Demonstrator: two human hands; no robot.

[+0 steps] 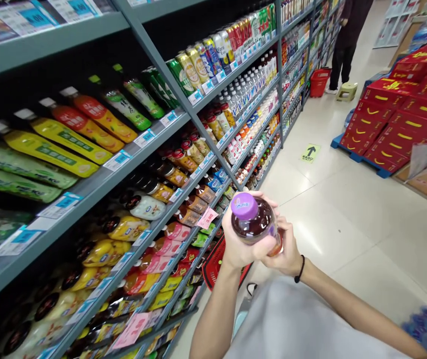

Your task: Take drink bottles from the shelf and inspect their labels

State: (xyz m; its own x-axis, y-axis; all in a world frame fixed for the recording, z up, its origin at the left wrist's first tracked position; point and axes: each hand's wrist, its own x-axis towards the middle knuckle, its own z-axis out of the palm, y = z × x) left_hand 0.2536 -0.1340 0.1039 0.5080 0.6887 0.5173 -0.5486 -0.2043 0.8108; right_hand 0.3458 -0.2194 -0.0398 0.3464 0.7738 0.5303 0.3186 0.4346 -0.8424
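A drink bottle [262,219] of dark liquid with a purple cap is held in front of my body, its cap tilted up toward me. My left hand [236,247] is wrapped around its left side, thumb across the front. On the right, my right hand [288,247] closes around the bottle's lower side, with a dark band [301,269] at the wrist. The two hands touch near the bottle's front. Most of the label is hidden by fingers.
Grey shelves [153,134] of bottled and canned drinks run along my left. A red shopping basket [215,264] is partly hidden below my hands. Red cartons [389,119] are stacked on a blue pallet [363,158]. Farther down the aisle, a person [350,40] stands near another red basket [319,82] and a stool [346,91].
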